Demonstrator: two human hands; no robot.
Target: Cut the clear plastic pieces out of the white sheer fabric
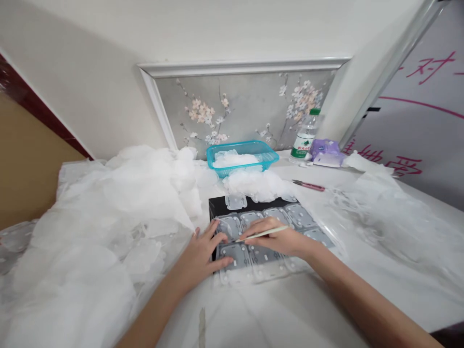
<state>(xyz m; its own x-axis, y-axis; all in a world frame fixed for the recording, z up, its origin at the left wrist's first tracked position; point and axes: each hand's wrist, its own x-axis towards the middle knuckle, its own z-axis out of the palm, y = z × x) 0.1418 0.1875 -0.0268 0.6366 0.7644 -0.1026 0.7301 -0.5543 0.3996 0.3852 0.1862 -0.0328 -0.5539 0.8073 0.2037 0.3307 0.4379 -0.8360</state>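
My left hand [208, 249] lies with fingers spread on a translucent sheet [266, 256] of rounded, cut-out-like shapes, pressing near its left side. Under the sheet shows a black board or box [219, 207]. In my right hand [290, 240] is a slim pale stick-like tool [266, 233], pinched like a pen. Its tip points left and touches or nearly touches the sheet between two shapes, close to my left fingers. Whether the tip is a blade or a point cannot be made out. One loose translucent piece [236, 201] lies at the board's back edge.
A large heap of thin white sheets [137, 193] covers the left. Behind are a turquoise basket [239, 171] holding white pieces, a water bottle [304, 137] and a purple tissue pack [328, 151]. A pinkish pen-like tool [310, 185] and clear plastic scraps [384, 217] lie right.
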